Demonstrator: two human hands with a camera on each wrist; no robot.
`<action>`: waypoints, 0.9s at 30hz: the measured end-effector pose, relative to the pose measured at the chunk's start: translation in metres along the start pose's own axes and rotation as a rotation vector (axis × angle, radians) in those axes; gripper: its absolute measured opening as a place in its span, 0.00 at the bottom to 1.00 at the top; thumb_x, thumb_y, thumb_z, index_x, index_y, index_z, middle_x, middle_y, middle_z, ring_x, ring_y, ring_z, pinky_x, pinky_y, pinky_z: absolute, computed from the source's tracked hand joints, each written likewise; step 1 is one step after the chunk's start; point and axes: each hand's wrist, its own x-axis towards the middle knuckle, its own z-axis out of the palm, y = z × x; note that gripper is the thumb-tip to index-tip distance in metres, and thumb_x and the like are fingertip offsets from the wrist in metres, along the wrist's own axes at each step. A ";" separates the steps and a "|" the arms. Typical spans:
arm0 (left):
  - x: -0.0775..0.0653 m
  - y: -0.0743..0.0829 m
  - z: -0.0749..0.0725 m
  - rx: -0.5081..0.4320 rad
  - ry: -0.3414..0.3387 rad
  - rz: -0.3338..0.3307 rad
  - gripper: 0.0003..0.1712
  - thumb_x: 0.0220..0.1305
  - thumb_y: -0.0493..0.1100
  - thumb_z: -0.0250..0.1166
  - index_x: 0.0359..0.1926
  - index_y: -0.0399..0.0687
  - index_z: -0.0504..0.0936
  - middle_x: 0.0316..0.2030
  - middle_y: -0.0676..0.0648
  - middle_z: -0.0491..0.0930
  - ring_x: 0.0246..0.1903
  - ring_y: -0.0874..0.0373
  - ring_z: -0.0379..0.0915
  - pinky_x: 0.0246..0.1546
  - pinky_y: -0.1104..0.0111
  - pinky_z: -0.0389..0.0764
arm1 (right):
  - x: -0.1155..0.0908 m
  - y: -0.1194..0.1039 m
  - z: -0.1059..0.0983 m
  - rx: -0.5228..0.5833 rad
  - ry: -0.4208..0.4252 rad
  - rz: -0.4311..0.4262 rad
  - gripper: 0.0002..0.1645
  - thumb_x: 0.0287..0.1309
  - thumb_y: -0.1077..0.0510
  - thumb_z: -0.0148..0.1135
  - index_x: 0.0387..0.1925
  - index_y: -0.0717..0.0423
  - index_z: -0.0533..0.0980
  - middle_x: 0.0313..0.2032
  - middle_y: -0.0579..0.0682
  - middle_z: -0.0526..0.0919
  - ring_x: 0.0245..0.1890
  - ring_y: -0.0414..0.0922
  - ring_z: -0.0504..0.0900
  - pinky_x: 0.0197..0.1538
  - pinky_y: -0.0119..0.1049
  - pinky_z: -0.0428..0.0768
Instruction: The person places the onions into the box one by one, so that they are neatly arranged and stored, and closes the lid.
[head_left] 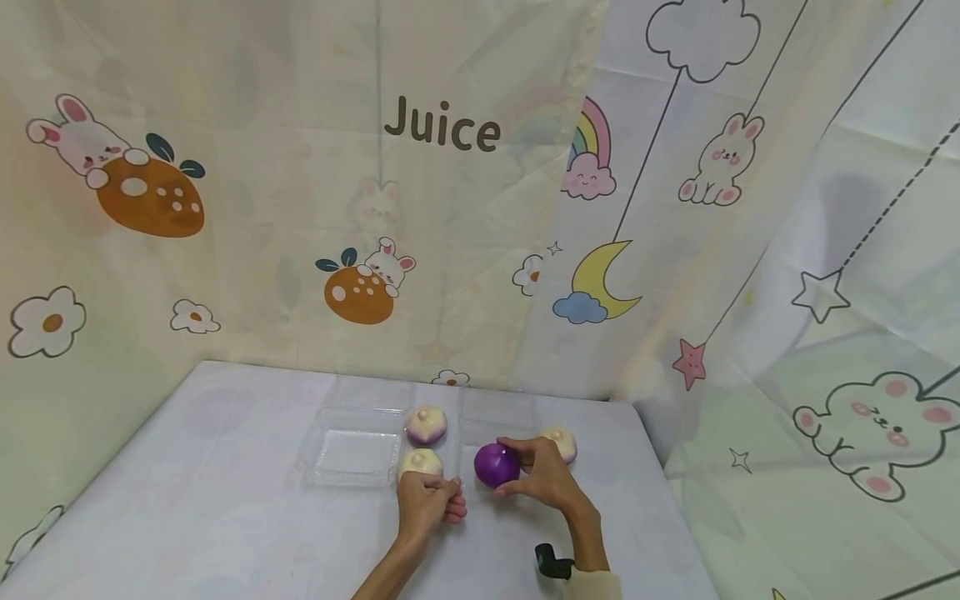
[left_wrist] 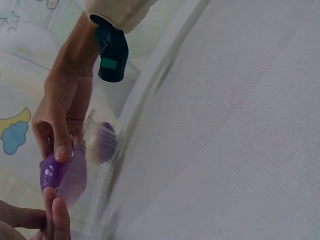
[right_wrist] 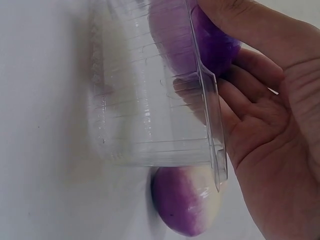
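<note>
In the head view my right hand (head_left: pixel 547 475) grips a round, glossy purple toy vegetable (head_left: pixel 497 466) between thumb and fingers. Seen from the right wrist, this toy (right_wrist: pixel 217 42) rises above the rim of a clear plastic box (right_wrist: pixel 150 115), and its lower part shows through the wall. My left hand (head_left: pixel 427 504) has curled fingers and pinches at the left edge of that box, its fingertips (left_wrist: pixel 60 204) close to the purple toy. Just beyond the left hand sits a cream-topped toy (head_left: pixel 421 461), partly hidden by it.
Behind it stands another cream-and-purple toy (head_left: pixel 426 424) with a small nub. One more toy (head_left: pixel 561 444) lies right of the box, partly behind my right hand. A second clear box (head_left: pixel 352 454) lies open at left. Patterned curtains (head_left: pixel 442 250) hang behind the white table (head_left: pixel 225 500).
</note>
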 end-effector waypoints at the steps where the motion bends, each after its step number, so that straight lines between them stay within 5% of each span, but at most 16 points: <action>1: 0.000 0.000 0.000 0.000 0.001 -0.004 0.13 0.70 0.31 0.69 0.34 0.18 0.86 0.20 0.38 0.88 0.15 0.62 0.84 0.20 0.66 0.90 | 0.001 0.000 0.000 -0.005 -0.002 0.002 0.50 0.44 0.60 0.91 0.68 0.70 0.78 0.66 0.68 0.84 0.67 0.64 0.84 0.65 0.48 0.87; 27: 0.002 -0.003 0.000 0.010 -0.007 0.004 0.13 0.71 0.32 0.70 0.34 0.20 0.87 0.22 0.34 0.89 0.16 0.60 0.84 0.21 0.65 0.91 | 0.018 0.000 -0.001 -0.062 -0.040 -0.002 0.48 0.47 0.59 0.91 0.68 0.69 0.78 0.65 0.66 0.85 0.66 0.61 0.86 0.65 0.50 0.87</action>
